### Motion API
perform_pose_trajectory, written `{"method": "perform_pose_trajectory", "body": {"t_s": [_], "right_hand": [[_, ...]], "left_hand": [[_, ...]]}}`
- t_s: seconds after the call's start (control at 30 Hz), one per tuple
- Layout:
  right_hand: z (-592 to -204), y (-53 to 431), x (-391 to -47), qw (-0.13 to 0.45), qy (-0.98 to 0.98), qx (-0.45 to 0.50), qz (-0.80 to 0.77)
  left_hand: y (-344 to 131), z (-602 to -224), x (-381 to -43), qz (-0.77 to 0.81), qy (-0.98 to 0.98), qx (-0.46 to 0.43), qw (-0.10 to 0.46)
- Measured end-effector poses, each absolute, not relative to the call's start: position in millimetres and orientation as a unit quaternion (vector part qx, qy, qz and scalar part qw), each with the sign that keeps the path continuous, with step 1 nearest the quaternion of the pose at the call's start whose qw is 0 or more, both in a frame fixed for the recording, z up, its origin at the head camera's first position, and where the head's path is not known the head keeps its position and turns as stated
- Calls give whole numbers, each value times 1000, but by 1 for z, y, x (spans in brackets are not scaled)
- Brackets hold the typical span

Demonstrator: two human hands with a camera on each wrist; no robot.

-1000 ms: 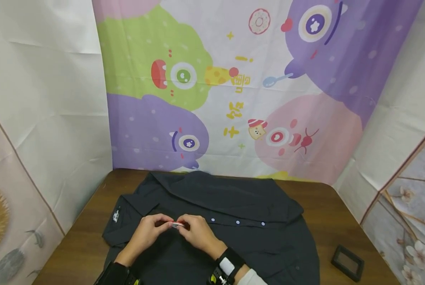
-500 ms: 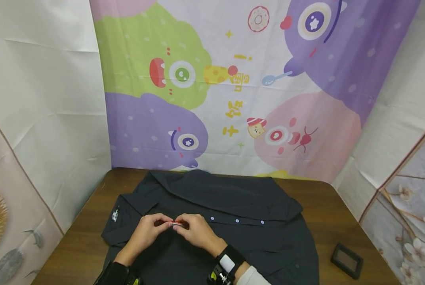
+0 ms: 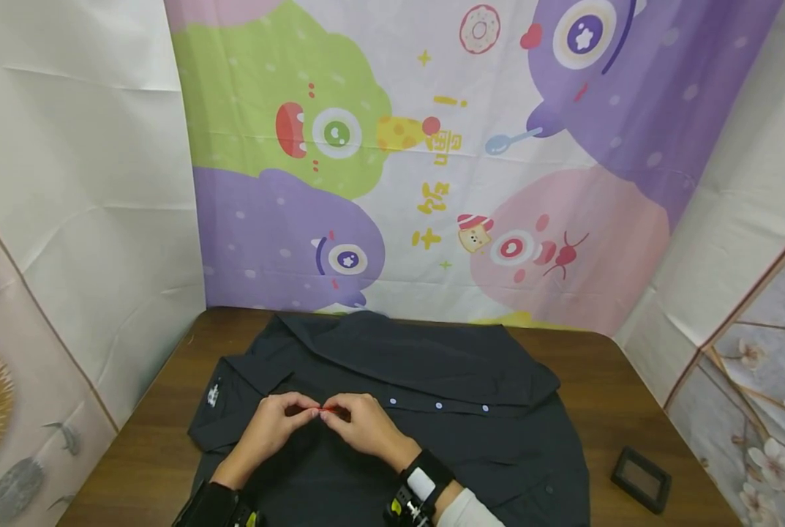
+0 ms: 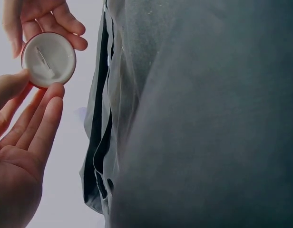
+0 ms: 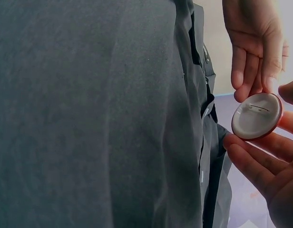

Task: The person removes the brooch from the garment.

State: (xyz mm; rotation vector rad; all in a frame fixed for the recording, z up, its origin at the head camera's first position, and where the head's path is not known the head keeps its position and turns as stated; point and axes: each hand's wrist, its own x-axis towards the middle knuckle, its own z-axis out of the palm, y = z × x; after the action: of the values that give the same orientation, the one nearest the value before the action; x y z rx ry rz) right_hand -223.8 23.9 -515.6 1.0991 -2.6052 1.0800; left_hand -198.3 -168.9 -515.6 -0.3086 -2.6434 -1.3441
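A round pin-back badge (image 4: 49,59), with a red rim and a white back, is held at its edges by both hands over the dark shirt (image 3: 471,454). My left hand (image 3: 275,430) pinches it between thumb and fingers on the left. Opposite, my right hand (image 3: 367,430) pinches the other edge. In the head view the badge (image 3: 327,410) shows only as a thin red line between the fingertips. Its back, with the metal pin (image 5: 258,109) across it, faces both wrist cameras.
The shirt lies spread on a brown wooden table (image 3: 629,395), with white buttons (image 3: 439,405) along its placket and a folded sleeve at left. A small black frame (image 3: 641,479) lies at the right. A cartoon-printed cloth (image 3: 425,278) hangs behind the table.
The badge has tilted between the fingers, so its pale surface no longer shows in the head view. Both hands stay in nearly the same place.
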Motion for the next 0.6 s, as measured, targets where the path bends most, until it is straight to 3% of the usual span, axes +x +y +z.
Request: {"method": "perform_pose_trajectory", "body": {"t_s": [0.6], "right_hand": [[-511,29,-228,42,-847,351,397]], "left_hand": [[-168,-515,-197,-467,-872,-118,84]]}}
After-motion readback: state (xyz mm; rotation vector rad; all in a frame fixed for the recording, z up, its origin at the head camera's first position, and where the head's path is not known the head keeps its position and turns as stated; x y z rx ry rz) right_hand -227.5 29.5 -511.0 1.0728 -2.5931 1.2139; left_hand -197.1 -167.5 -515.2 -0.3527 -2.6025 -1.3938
